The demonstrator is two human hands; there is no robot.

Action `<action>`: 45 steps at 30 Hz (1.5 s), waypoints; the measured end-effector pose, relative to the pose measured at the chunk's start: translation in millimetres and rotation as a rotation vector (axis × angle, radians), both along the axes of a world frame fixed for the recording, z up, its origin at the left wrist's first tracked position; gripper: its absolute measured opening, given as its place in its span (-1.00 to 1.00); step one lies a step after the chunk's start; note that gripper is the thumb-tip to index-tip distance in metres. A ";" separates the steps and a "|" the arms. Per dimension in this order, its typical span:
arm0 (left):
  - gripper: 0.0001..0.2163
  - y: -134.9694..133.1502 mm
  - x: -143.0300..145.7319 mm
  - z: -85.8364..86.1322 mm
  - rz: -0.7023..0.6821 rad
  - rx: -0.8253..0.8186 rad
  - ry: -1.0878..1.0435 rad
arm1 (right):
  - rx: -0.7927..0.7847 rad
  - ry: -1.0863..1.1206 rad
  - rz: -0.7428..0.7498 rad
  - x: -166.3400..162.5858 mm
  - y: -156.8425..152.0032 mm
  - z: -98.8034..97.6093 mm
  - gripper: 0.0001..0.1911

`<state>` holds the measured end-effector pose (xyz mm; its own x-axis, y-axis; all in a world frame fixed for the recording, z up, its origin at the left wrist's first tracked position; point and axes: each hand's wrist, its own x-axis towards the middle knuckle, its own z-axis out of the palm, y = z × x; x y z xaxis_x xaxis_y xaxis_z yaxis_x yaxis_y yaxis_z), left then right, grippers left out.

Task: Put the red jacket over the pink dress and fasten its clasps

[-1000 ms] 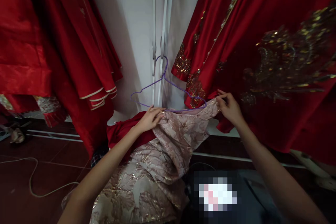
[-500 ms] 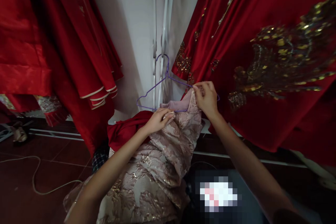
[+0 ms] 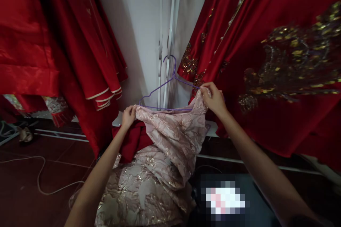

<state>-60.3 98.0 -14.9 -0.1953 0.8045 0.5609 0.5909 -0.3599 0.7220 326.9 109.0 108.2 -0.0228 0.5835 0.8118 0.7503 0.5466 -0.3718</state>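
A pale pink brocade dress (image 3: 170,131) with gold metallic pattern spreads below my hands, its top edge stretched between them. My left hand (image 3: 129,116) pinches the dress's left shoulder, just under the left end of a purple wire hanger (image 3: 160,87). At the other shoulder my right hand (image 3: 214,98) is closed on the fabric, close against the hanger's right arm. The hanger's right end is mostly hidden by that hand and the cloth. Red cloth (image 3: 133,140) lies behind the dress, beside my left forearm.
Red garments (image 3: 87,53) hang on the left. More red garments with gold sequins (image 3: 293,53) hang on the right. White upright rails (image 3: 170,32) stand behind the hanger. A pale cable (image 3: 39,173) and a shoe (image 3: 25,134) are on the dark tiled floor.
My left hand has moved left with the dress's shoulder, spreading the neckline out across the hanger. My right hand stays at the other shoulder. The view has shifted slightly.
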 end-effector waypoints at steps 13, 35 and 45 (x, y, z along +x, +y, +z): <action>-0.61 18.4 -17.1 1.9 -0.020 -0.022 -0.077 | -0.017 0.008 0.040 3.0 1.2 2.5 -0.76; -0.54 -35.3 -69.9 26.0 -0.596 -0.776 0.022 | -0.190 0.106 0.270 -1.2 8.0 -4.0 -0.79; -0.69 -3.5 -27.5 91.6 -0.092 -0.251 -0.050 | -0.207 0.083 0.217 -2.3 -3.8 1.4 -0.77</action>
<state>-87.8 94.5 76.6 -0.1372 0.9327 0.3336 0.5252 -0.2171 0.8228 324.7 105.2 109.6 -0.1037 0.7255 0.6803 0.5873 0.5967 -0.5468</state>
